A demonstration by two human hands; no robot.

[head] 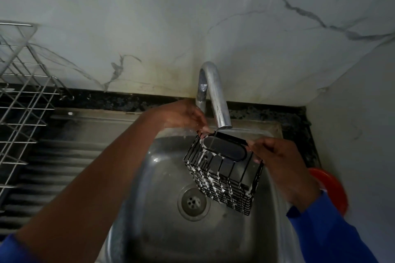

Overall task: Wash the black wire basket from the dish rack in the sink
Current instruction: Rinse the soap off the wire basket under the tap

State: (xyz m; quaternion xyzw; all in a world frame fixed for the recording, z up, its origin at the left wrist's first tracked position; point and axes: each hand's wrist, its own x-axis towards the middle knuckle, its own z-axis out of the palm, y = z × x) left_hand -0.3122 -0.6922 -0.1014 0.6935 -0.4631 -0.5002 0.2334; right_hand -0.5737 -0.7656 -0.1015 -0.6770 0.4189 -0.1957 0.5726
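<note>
The black wire basket [224,174] hangs tilted above the steel sink [162,226], streaked with white suds on its wires. My left hand [183,116] pinches its upper left rim, just under the tap [213,94]. On the upper right rim my right hand [275,158] grips the basket. A thin stream of water runs from the tap spout onto the basket's top. A dark oval opening shows in the basket's upper face.
A metal wire dish rack [23,96] stands at the left over the ribbed drainboard [53,168]. The drain [193,202] lies below the basket. A red bowl [331,188] sits at the sink's right edge. Marble walls close in behind and at the right.
</note>
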